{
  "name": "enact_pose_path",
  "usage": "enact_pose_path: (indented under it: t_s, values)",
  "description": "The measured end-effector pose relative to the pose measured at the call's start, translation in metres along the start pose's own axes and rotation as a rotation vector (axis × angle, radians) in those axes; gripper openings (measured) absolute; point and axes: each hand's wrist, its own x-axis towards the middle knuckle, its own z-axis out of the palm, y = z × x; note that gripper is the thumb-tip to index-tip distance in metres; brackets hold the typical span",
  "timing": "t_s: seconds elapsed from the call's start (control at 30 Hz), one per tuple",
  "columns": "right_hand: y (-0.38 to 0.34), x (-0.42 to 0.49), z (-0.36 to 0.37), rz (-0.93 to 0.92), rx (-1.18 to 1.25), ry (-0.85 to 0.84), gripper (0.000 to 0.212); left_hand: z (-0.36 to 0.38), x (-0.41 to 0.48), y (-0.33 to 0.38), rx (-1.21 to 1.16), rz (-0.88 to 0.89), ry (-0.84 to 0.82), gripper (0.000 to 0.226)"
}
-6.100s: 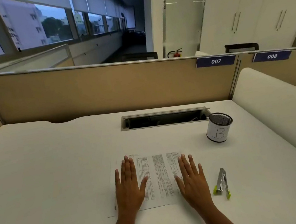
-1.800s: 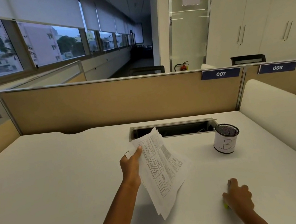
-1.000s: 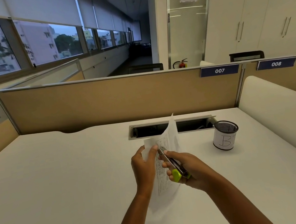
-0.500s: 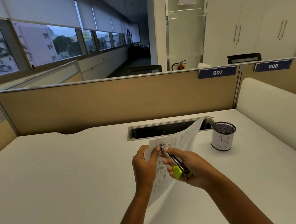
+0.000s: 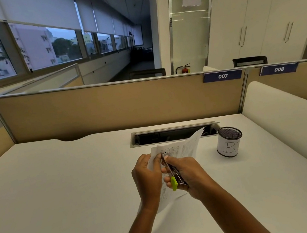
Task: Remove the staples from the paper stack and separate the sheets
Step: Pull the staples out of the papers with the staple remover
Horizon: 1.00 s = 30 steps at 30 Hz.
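A stapled stack of printed paper sheets (image 5: 183, 147) is lifted off the white desk (image 5: 60, 191). My left hand (image 5: 147, 175) pinches the stack near its upper left corner, thumb on the front. My right hand (image 5: 187, 173) grips a metal stapler (image 5: 172, 173) with a lime-green end. The tool's tip touches the paper at that corner, right beside my left thumb. The far corner of the sheets curls toward the cable slot. The staple itself is too small to make out.
A black mesh cup (image 5: 229, 142) with a white label marked "B" stands to the right of the paper. A cable slot (image 5: 173, 134) is cut into the desk behind it. Tan partitions (image 5: 107, 107) close the desk's far side; a white rounded divider (image 5: 290, 120) runs along the right.
The sheets lay flat under both hands. My left hand lifted them, my right hand picked up the stapler and brought its tip to the held corner. Lately the far paper corner swung right.
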Motion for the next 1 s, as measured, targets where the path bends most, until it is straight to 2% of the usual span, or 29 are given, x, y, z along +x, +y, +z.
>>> enact_pose_path:
  t_s: [0.37,0.7,1.0]
  values:
    - [-0.001,-0.004,0.006,-0.062,-0.043,0.050,0.030,0.002,0.001,0.001,0.077,0.120,-0.019,0.015]
    - [-0.007,-0.004,-0.001,-0.042,-0.066,-0.052,0.026,0.004,0.005,0.003,-0.057,-0.142,-0.015,0.020]
    - [-0.003,-0.002,-0.008,-0.208,-0.293,-0.013,0.019,0.000,0.005,0.007,-0.028,-0.124,-0.099,0.015]
